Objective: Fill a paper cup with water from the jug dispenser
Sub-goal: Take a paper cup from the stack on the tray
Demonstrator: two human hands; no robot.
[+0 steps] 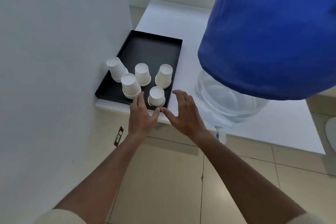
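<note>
Several white paper cups stand upside down on a black tray (151, 49). The nearest cup (156, 96) sits at the tray's front edge. My left hand (142, 114) hovers just left of that cup with fingers spread, holding nothing. My right hand (183, 112) is open to the cup's right, over the tray's corner. The two thumbs almost meet in front of the cup. At the right stands the water jug (227, 96), its upper part under a blue cover (269, 32). Its small tap (220, 133) hangs over the table's front edge.
The tray and jug rest on a white table (283, 129). A white wall (54, 60) runs close along the tray's left side, with a dark socket plate (118, 136) low on it. Beige floor tiles lie below the table edge.
</note>
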